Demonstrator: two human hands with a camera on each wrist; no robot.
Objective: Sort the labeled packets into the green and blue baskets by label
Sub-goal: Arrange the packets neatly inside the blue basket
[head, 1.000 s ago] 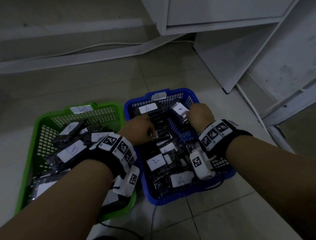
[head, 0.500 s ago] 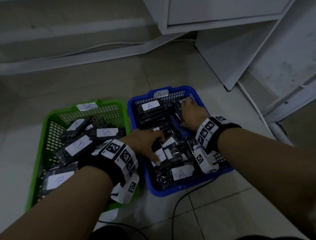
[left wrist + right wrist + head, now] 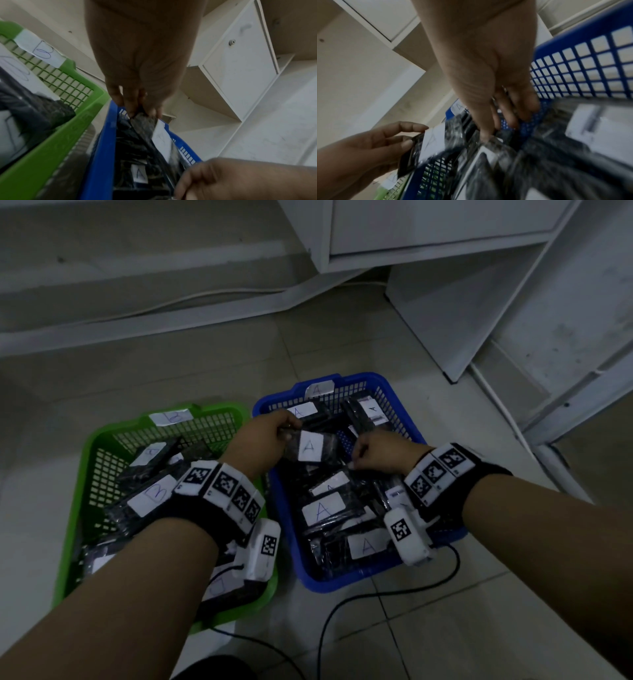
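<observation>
The green basket (image 3: 73, 508) tagged B stands on the left and the blue basket (image 3: 363, 378) tagged A on the right, both full of black packets. My left hand (image 3: 289, 428) pinches one end of a black packet labelled A (image 3: 310, 445) and holds it above the blue basket; the left wrist view shows the fingertips (image 3: 132, 112) on the packet (image 3: 145, 124). My right hand (image 3: 356, 460) is down among the packets in the blue basket. In the right wrist view its fingers (image 3: 513, 119) point downward, the thumb tip touches a packet edge, and blue mesh shows between thumb and fingers.
Packets labelled B (image 3: 154, 494) fill the green basket; packets labelled A (image 3: 322, 510) fill the blue one. A white cabinet (image 3: 445, 234) and leaning white boards (image 3: 462, 313) stand behind. Black cables (image 3: 342, 611) run over the tiled floor in front of the baskets.
My left hand has risen from the packet pile with the A packet pinched in it. My right hand has drawn back from the far end of the blue basket toward its middle.
</observation>
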